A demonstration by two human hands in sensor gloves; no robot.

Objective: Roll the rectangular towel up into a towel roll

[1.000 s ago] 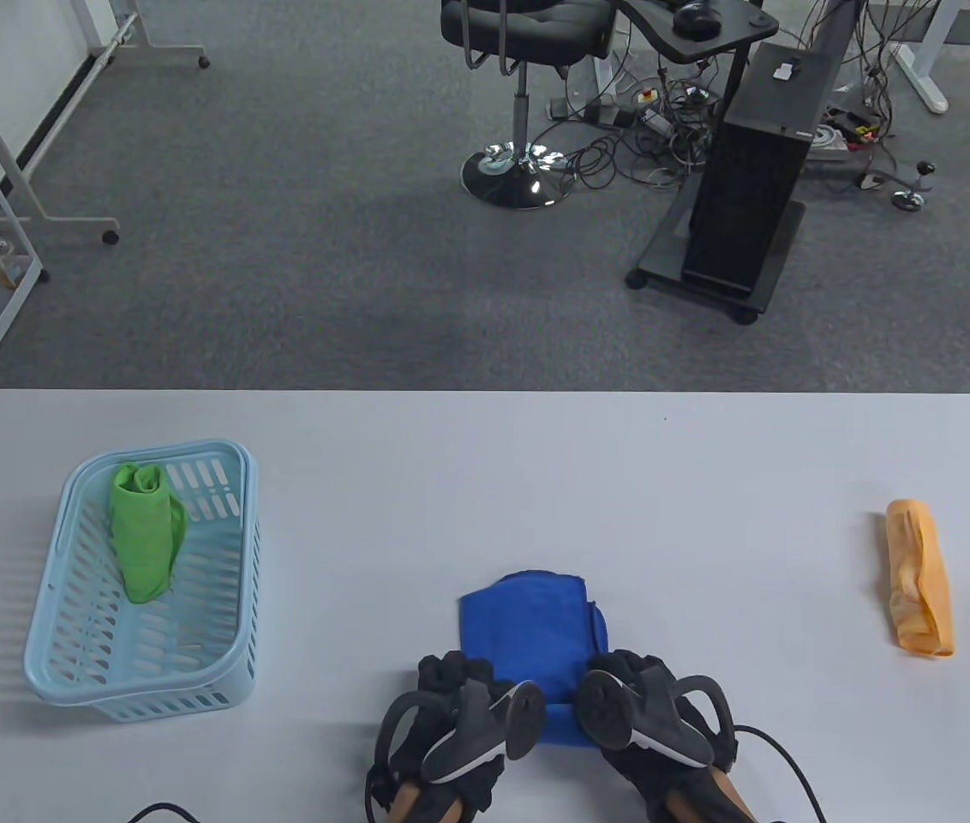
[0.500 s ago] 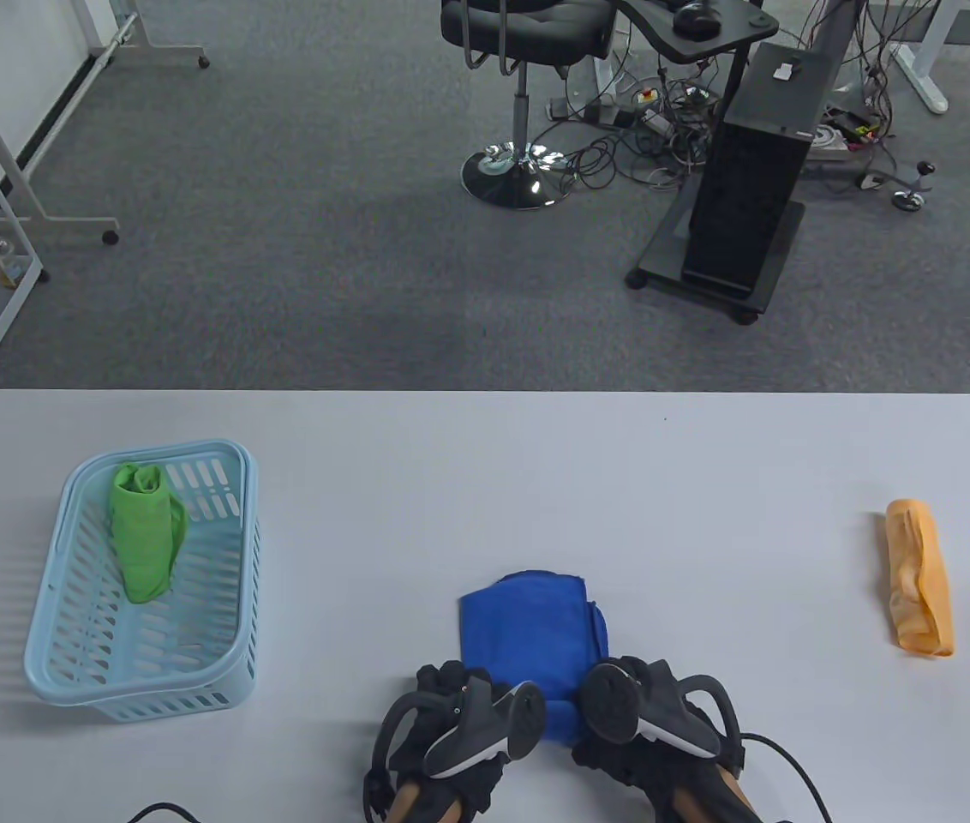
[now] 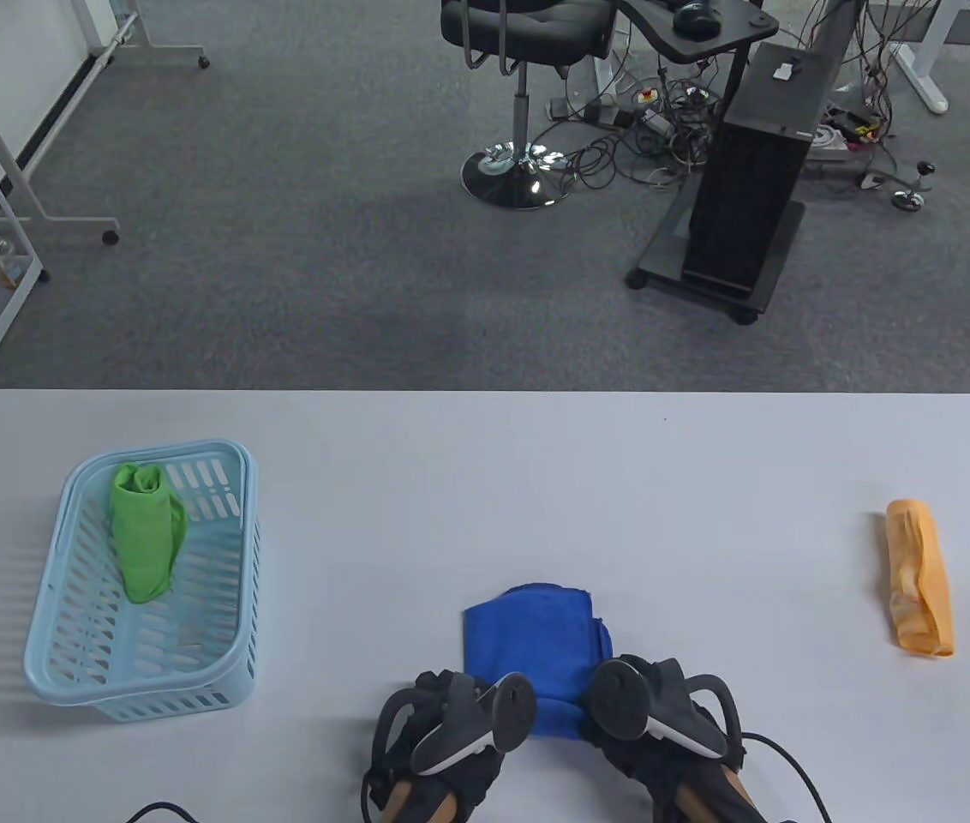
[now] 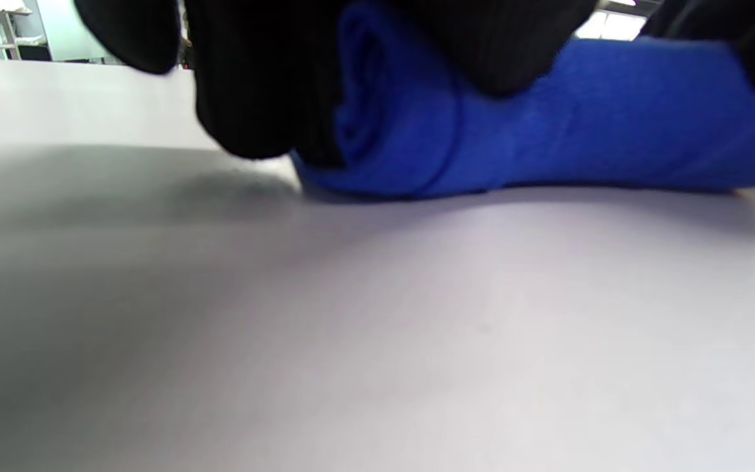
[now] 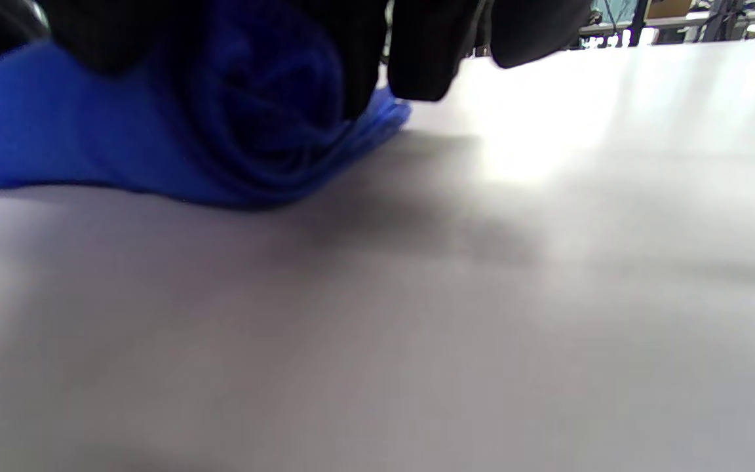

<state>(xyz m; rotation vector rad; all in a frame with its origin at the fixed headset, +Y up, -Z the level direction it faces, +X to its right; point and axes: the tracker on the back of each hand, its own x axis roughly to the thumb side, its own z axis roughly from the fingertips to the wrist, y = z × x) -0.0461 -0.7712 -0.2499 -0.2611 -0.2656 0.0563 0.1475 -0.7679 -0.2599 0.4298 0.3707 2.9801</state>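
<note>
A blue towel [image 3: 532,639] lies flat on the white table [image 3: 485,480] near the front edge, its near end rolled up. My left hand [image 3: 442,694] grips the roll's left end and my right hand [image 3: 631,686] grips its right end. The left wrist view shows the blue roll [image 4: 410,144] with its spiral end under my gloved fingers [image 4: 266,78]. The right wrist view shows the roll's other end [image 5: 266,118] under my right fingers [image 5: 417,52]. The trackers hide most of both hands in the table view.
A light blue basket [image 3: 65,677] at the left holds a rolled green towel [image 3: 142,531]. A rolled orange towel [image 3: 920,579] lies at the right. The floor beyond the table's far edge holds a chair and a black stand.
Both hands have drawn back toward the front edge, and the towel has shifted with them; its far edge now lies nearer to me.
</note>
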